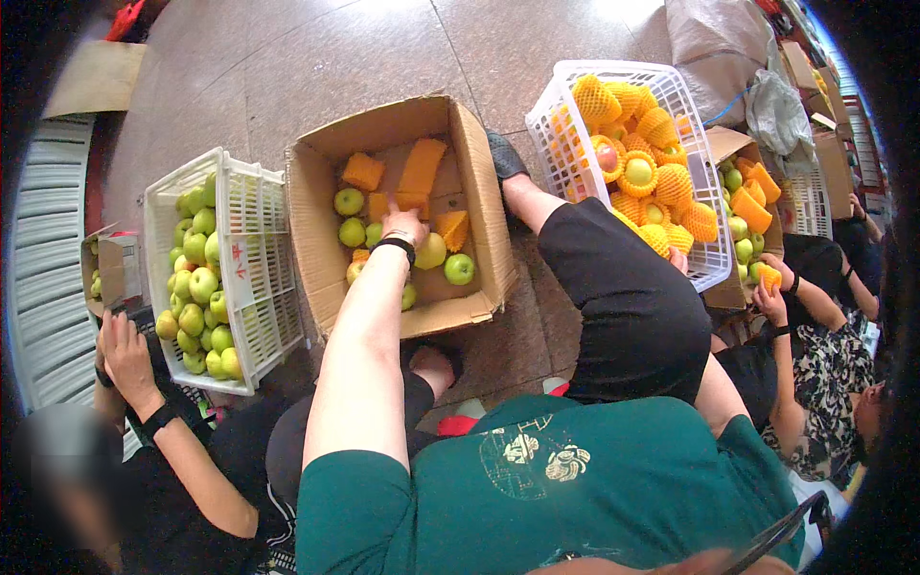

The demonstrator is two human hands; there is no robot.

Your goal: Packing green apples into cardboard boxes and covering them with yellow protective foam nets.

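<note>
My left hand (405, 224) reaches down into an open cardboard box (483, 215). Its fingers touch a flattened orange foam net sleeve (412, 204); whether they grip it is unclear. A pale yellow-green apple (431, 251) lies right beside this hand. Around it in the box are green apples (458, 269) and more orange foam sleeves (421, 164). Mostly hidden behind my right knee, my right hand (678, 260) shows only some fingers at the near side of a white plastic crate (611, 66). That crate is heaped with apples in yellow-orange foam nets (674, 184).
A white crate of unwrapped green apples (203, 285) stands left of the box. A person's hands (126, 352) are near it. On the right, another person's hands (775, 287) hold a foam-netted apple beside a cardboard box (726, 296). Plastic sacks (715, 43) lie behind.
</note>
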